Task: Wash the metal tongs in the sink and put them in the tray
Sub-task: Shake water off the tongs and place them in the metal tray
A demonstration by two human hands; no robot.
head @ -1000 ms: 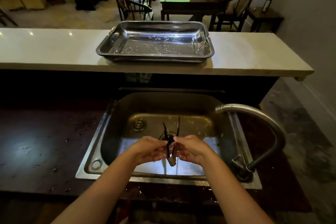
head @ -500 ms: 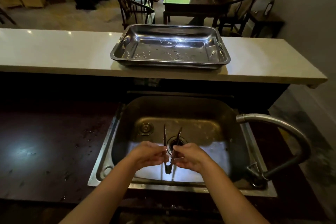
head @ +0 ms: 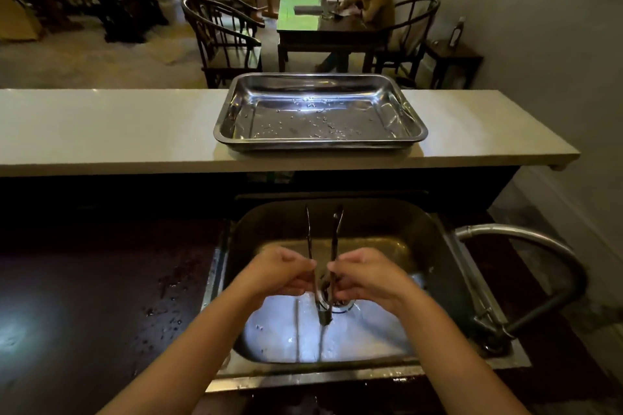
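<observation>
Over the steel sink (head: 435, 246), both hands hold the metal tongs (head: 335, 232) upright. The hinged end points down toward me and the two arms spread apart, pointing away toward the counter. My left hand (head: 281, 271) pinches the left arm and my right hand (head: 365, 274) pinches the right arm. Water runs off the tongs' lower end in a thin stream. The steel tray (head: 232, 136) sits on the pale raised counter behind the sink, wet with droplets and holding nothing.
A curved faucet (head: 526, 239) arcs over the sink's right rim. The dark wet worktop (head: 101, 296) lies to the left. The pale counter (head: 101, 131) spans the view. Beyond it are chairs, a table and a seated person (head: 371, 0).
The tongs have been raised higher in the sink and their tips now reach toward the back wall. Both hands stayed on them. The view has shifted left and tilted up.
</observation>
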